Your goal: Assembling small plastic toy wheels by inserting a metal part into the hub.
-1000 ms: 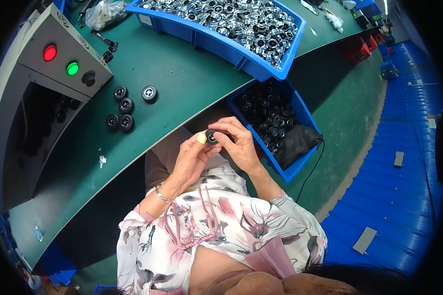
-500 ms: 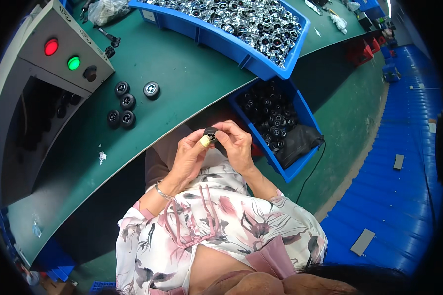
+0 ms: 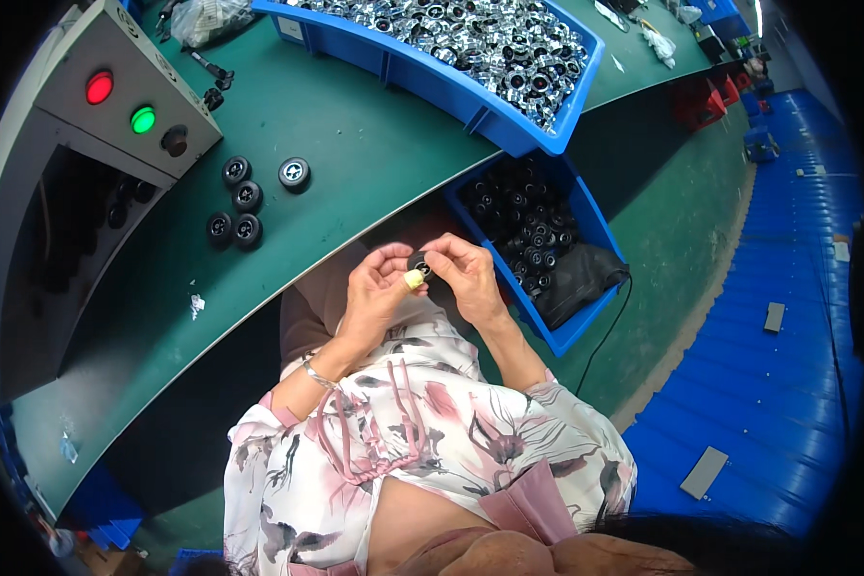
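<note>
A small black wheel (image 3: 419, 260) with a lighter hub is pinched between my hands, over my lap just off the table edge. My left hand (image 3: 372, 296), a yellow wrap on its thumb, grips the wheel from the left. From the other side the thumb and fingers of my right hand (image 3: 470, 280) close on it. My fingers partly hide the wheel. Several similar black wheels (image 3: 247, 197) lie on the green table (image 3: 355, 154) to the left, one of them apart from the others.
A blue bin (image 3: 523, 142) full of shiny metal-and-black parts stands on the table. Below its corner, a lower blue bin (image 3: 597, 216) holds black wheels and a dark cloth-like item (image 3: 581, 278). A grey machine (image 3: 62, 72) with red and green buttons occupies the left.
My hands and the wheel have shifted slightly to the right. The wheel is tilted differently, and my left fingers are a little more spread around it.
</note>
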